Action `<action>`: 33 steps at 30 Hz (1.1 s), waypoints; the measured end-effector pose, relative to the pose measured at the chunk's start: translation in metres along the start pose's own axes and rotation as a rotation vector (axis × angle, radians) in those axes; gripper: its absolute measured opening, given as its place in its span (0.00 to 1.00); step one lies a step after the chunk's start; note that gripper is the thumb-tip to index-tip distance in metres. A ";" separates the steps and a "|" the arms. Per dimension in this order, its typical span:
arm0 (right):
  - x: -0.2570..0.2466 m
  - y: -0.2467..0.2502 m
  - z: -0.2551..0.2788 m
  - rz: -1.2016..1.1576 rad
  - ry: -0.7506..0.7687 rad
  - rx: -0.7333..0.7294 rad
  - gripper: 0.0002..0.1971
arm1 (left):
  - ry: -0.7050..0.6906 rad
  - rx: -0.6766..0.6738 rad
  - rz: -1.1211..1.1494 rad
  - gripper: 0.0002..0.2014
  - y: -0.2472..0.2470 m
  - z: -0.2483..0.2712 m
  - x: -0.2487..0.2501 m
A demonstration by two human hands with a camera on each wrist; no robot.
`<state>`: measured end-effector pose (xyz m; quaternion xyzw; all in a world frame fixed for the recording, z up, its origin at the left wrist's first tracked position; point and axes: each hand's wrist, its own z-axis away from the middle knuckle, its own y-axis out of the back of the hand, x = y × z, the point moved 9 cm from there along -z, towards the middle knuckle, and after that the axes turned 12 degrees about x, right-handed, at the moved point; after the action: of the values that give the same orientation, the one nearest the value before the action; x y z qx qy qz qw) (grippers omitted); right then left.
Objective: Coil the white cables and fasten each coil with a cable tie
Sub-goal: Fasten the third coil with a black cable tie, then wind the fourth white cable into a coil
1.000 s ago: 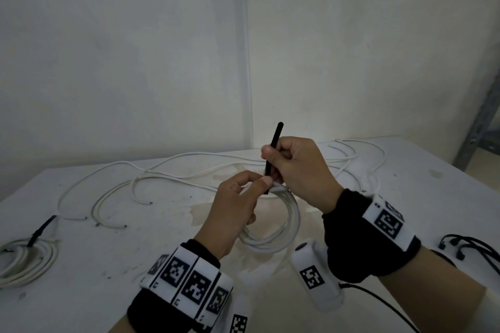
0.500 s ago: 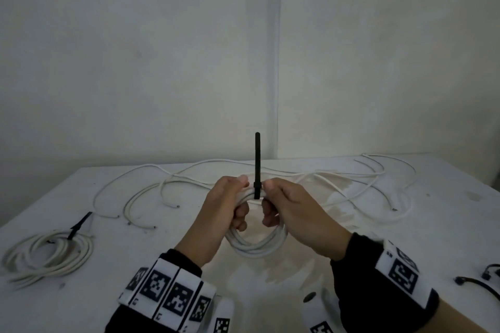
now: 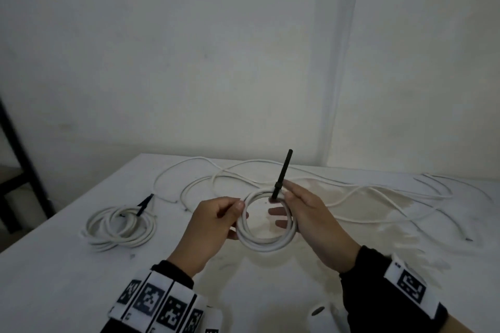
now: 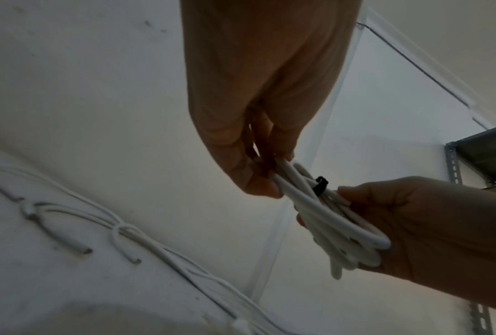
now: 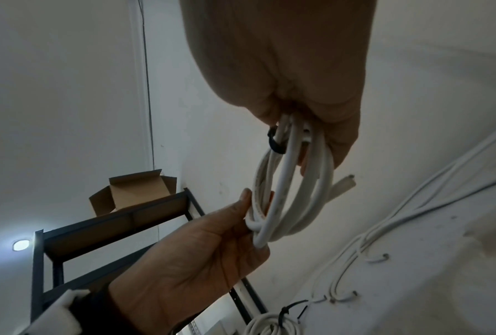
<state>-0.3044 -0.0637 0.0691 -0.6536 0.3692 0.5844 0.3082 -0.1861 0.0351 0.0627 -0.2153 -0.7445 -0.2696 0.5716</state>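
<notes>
You hold the white coil [image 3: 266,220] in the air over the middle of the table [image 3: 67,265], one hand at each side. Your left hand [image 3: 213,227] pinches the coil's nine o'clock side between thumb and fingers. Your right hand [image 3: 311,222] is wrapped round the three o'clock side, its fingers passing through the ring. The black cable tie [image 3: 281,176] is looped round the strands at about one o'clock, and its free tail stands up and away from you.

The tie looks threaded; whether it is fully snug cannot be told. If you mean to cinch it, keep the left pinch firm so the turns stay stacked. Let the right hand slide up to the tail and pull along the tail's own line, not sideways, so the strands do not splay. One cut cable end [image 5: 344,184] pokes out of the coil by your right fingers; tuck it in.

For setting down, a tied coil [image 3: 121,224] already lies at nine o'clock, near the table's left edge. Loose cables [image 3: 365,194] sprawl from twelve round to three o'clock. The bare tabletop close to you, at six o'clock, looks like the easiest room.
</notes>
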 end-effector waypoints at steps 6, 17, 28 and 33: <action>0.003 -0.045 -0.004 0.085 0.056 -0.008 0.20 | -0.003 0.031 -0.038 0.11 0.039 -0.002 -0.014; 0.039 -0.131 -0.015 0.255 -0.046 -0.318 0.16 | -0.055 0.175 -0.377 0.05 0.116 -0.036 -0.043; 0.064 -0.148 -0.050 0.319 -0.165 -0.333 0.28 | 0.022 0.239 -0.768 0.09 0.181 -0.080 -0.080; 0.072 -0.133 -0.076 0.375 -0.156 -0.267 0.26 | 0.101 0.225 -0.918 0.17 0.194 -0.083 -0.091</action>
<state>-0.1479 -0.0644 0.0032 -0.5616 0.3786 0.7236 0.1329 0.0202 0.1282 0.0213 0.2124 -0.7585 -0.4222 0.4487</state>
